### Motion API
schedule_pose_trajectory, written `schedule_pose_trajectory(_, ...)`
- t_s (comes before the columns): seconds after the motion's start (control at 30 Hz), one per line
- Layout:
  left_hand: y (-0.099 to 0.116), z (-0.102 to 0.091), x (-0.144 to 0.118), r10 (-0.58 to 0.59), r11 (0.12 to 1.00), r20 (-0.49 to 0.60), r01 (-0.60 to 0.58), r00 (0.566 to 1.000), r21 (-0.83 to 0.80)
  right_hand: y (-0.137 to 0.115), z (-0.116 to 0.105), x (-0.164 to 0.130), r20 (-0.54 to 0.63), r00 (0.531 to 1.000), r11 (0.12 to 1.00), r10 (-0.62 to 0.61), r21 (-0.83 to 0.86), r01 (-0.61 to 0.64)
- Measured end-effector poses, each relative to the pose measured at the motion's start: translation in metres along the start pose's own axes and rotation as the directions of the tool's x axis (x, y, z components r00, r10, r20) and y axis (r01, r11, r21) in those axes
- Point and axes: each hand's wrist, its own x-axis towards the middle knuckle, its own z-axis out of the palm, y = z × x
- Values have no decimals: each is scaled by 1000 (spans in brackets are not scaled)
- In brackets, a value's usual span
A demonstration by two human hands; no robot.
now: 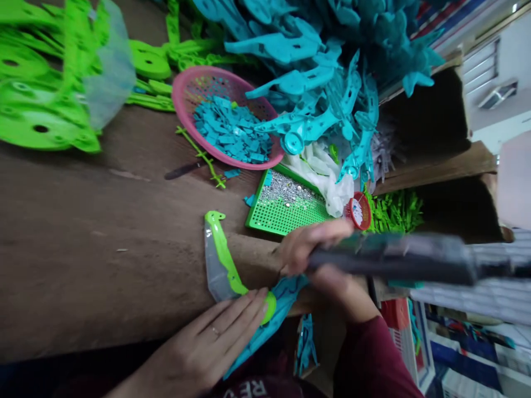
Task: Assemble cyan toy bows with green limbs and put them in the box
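Observation:
My left hand [215, 337] lies with its fingers held together over a lime-green curved plastic part [226, 254] with a clear blade-like sheet and a long blue plastic part [286, 293]. Its thumb is hidden, and the two parts meet under its fingertips. My right hand [313, 249] is wrapped round a dark, cylindrical electric screwdriver [394, 257], which is blurred by motion. The tool's tip is hidden behind that hand, just above the blue part at the front edge of the wooden table [103, 237].
Beyond my hands stand a green perforated tray [286, 215] of small screws and a pink basket [182, 110] of small blue pieces. Blue parts [298, 83] pile up behind, green parts [37, 110] at far left. A small red basket [365, 213] stands near cardboard boxes [443, 166].

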Motion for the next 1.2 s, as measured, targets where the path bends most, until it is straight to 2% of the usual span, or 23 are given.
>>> schedule_pose_trajectory(0.07,-2,-6,6,13,1000,39,-13,999,9,19,-22,24,-185,975,983,-120,112,143)
schedule_pose_trajectory(0.13,-3,-10,9,-2,1000,94,3,996,-17,40,-36,47,-358,929,969,-89,183,164)
schedule_pose_trajectory(0.2,-3,-13,8,-24,997,141,34,990,-65,57,-43,60,-450,893,962,-4,241,126)
schedule_pose_trajectory(0.27,-3,-14,6,-44,993,150,60,988,-103,67,-44,64,-474,880,955,39,276,106)
schedule_pose_trajectory(0.37,-4,-13,4,-60,987,164,83,985,-136,71,-42,61,-455,889,952,55,292,91)
schedule_pose_trajectory(0.53,-6,-14,7,-19,991,156,39,988,-125,75,-43,58,-412,909,967,65,251,45)
schedule_pose_trajectory(0.67,-5,-15,10,-36,995,188,51,982,-80,60,-44,61,-422,906,978,33,201,59)
schedule_pose_trajectory(0.73,-5,-14,10,9,999,150,-3,989,-39,39,-34,62,-444,896,975,-4,198,103)
schedule_pose_trajectory(0.8,-6,-11,9,57,998,102,-57,993,-1,15,-13,60,-420,907,953,-21,267,146)
schedule_pose_trajectory(0.9,-8,-8,7,94,995,74,-97,993,36,-10,33,53,-230,972,889,-38,437,138)
schedule_pose_trajectory(0.97,-8,-7,7,107,992,75,-111,991,56,-14,64,49,-88,994,859,-67,502,102)
schedule_pose_trajectory(1.03,-7,-6,7,124,989,66,-129,990,67,-9,88,46,-5,997,856,-79,513,70)
schedule_pose_trajectory(1.1,-6,-5,7,132,988,53,-136,990,71,-1,102,44,19,997,863,-77,503,57)
schedule_pose_trajectory(1.2,-6,-6,8,127,988,32,-130,991,79,9,109,43,39,998,880,-57,473,32)
